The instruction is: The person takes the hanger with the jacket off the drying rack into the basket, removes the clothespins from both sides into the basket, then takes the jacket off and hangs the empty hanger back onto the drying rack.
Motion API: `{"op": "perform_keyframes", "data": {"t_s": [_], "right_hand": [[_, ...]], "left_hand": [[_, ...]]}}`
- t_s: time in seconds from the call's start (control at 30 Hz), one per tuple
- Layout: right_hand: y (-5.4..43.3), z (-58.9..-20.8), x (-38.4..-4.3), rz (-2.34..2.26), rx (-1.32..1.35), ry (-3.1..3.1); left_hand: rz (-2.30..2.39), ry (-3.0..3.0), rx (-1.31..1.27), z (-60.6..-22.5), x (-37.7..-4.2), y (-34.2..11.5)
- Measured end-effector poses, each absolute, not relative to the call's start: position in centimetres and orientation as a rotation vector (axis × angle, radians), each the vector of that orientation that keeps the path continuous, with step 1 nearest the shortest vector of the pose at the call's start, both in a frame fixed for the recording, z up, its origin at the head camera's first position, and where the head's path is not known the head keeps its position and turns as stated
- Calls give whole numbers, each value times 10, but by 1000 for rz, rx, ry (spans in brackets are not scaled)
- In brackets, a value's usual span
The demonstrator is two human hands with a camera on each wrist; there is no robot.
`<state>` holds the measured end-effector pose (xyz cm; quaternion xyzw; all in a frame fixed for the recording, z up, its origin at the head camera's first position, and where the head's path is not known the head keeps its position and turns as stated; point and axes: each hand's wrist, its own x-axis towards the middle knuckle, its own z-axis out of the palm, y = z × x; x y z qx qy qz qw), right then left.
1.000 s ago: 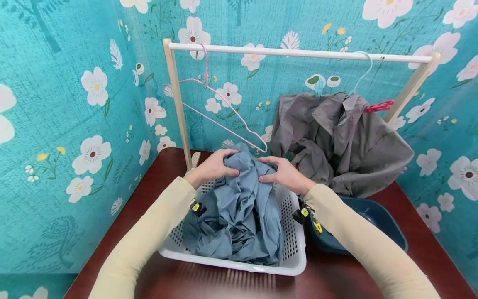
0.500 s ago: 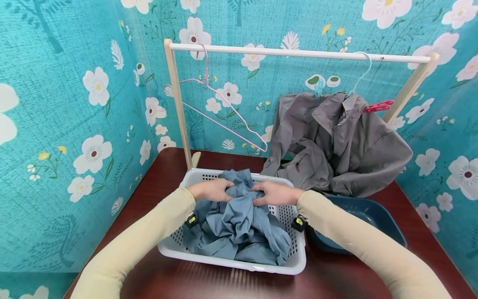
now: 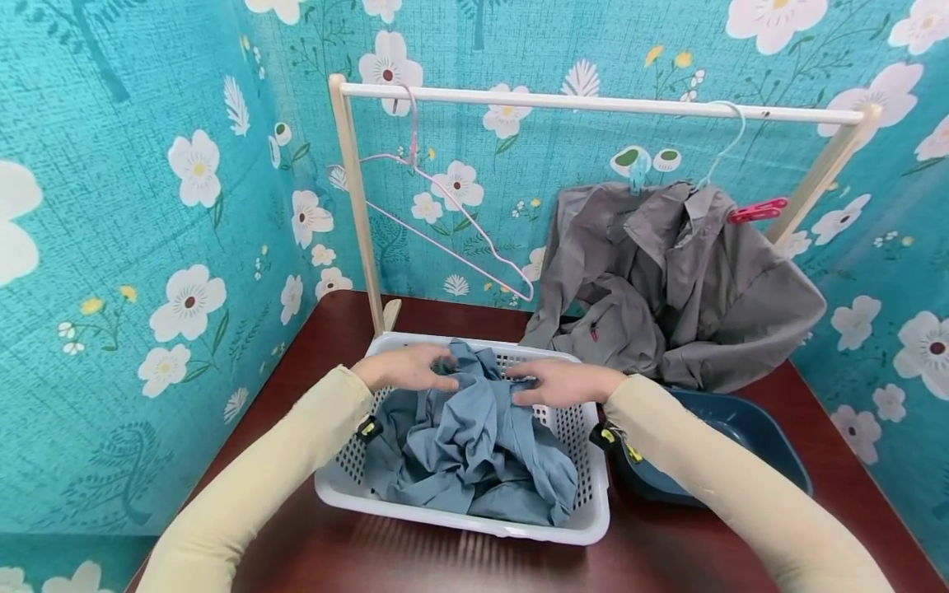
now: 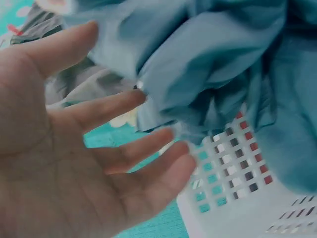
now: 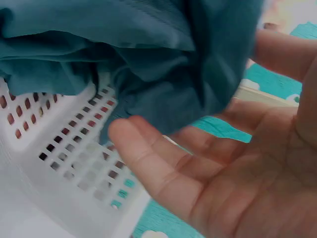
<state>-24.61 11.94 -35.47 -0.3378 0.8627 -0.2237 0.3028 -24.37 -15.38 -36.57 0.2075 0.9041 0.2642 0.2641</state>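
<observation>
Left hand [image 3: 406, 367] and right hand [image 3: 561, 383] farther apart than before, fingers loosely parted, blue cloth [image 3: 474, 445] between them.

We lowered the blue-grey garment [image 3: 474, 436] by the far edge of the white basket [image 3: 593, 523], drawing left hand [image 3: 406, 367] and right hand [image 3: 562, 382] apart.

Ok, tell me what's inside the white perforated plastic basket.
Crumpled blue-grey fabric lies in the basket. Anything beneath its folds is covered and cannot be seen.
</observation>
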Motion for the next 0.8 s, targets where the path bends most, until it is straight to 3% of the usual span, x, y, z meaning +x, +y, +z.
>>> {"op": "perform_keyframes", "data": {"t_s": [0.23,0.53,0.8], "right_hand": [[139,-346,-231,-621,-970,2267],[141,-354,-196,-269,-978,2327],[126,-371,-201,-89,-1055,2333]], "left_hand": [[777,2444,638,-367,-246,-148],[344,2403,677,-378,-227,-129],[-76,2470,545,-392,-211,-120]]}}
